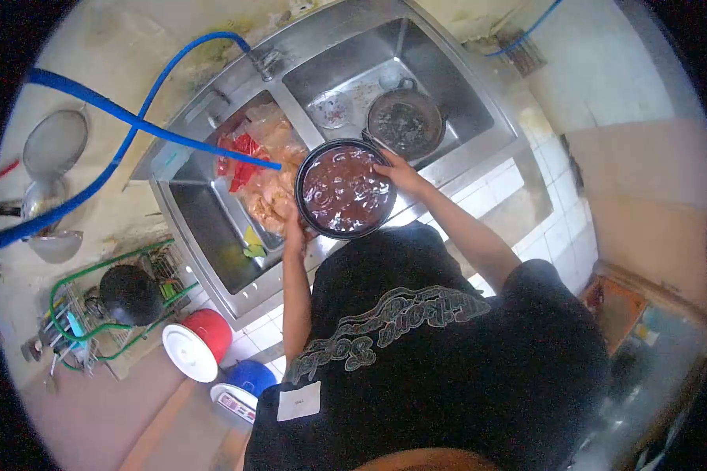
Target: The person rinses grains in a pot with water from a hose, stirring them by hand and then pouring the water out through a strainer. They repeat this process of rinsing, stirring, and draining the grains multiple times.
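A round black bowl [347,188] full of reddish-brown liquid is held at the front edge of the sink, over the divider. My left hand [293,229] grips its left rim, fingers partly hidden beneath it. On the bowl's upper right rim my right hand [401,173] is closed. Plastic bags [269,200] with pale orange and red contents lie in the left basin, just beside the bowl. A dark round pan [405,123] sits in the right basin. The end of a blue hose [212,147] hangs over the bags, near the bowl's left side.
A faucet [265,64] stands at the sink's back edge. Strainers [56,144] hang on the left wall. Below them is a green rack [94,334] with a black pot [130,295]. A red bucket [212,334] and a blue one [251,378] stand on the lower left.
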The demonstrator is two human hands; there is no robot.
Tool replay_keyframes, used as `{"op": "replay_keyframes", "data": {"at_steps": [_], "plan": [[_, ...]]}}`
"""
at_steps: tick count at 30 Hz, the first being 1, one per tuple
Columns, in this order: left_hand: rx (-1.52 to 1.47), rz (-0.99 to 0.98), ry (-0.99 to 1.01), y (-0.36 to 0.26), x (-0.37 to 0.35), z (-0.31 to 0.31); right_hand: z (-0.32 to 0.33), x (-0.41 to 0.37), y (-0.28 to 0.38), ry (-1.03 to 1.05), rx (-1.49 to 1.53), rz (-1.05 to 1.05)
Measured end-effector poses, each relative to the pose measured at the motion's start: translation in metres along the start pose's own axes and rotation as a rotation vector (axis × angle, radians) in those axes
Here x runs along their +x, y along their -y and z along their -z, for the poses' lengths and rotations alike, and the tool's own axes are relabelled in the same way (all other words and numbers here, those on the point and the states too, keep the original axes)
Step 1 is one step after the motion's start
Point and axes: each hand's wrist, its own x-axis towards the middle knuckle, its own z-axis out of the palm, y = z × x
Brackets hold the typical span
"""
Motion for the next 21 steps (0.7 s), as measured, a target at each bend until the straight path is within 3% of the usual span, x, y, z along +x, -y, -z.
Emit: {"op": "replay_keyframes", "data": {"at_steps": [3, 6, 7, 12, 16, 18, 21], "plan": [[-0.17, 0.068, 0.15, -0.007, -0.015, -0.022, -0.004, 0.003, -0.012, -0.022, 0.228, -0.008], [-0.092, 0.05, 0.27, 0.003, -0.003, -0.008, -0.009, 0.009, -0.013, -0.065, 0.529, -0.129], [-0.178, 0.104, 0.177, 0.004, 0.001, -0.01, -0.008, 0.011, -0.009, -0.071, 0.508, -0.141], [-0.103, 0.117, 0.224, 0.007, 0.021, -0.004, 0.0, 0.014, 0.013, -0.052, 0.643, -0.203], [-0.104, 0.086, 0.216, 0.014, 0.034, -0.007, 0.014, 0.025, -0.004, -0.098, 0.644, -0.123], [-0.097, 0.102, 0.156, -0.008, 0.006, -0.046, 0.021, 0.022, 0.004, -0.064, 0.792, -0.225], [0.024, 0.093, 0.123, -0.027, -0.004, -0.078, 0.031, 0.029, 0.001, -0.039, 0.864, -0.213]]}}
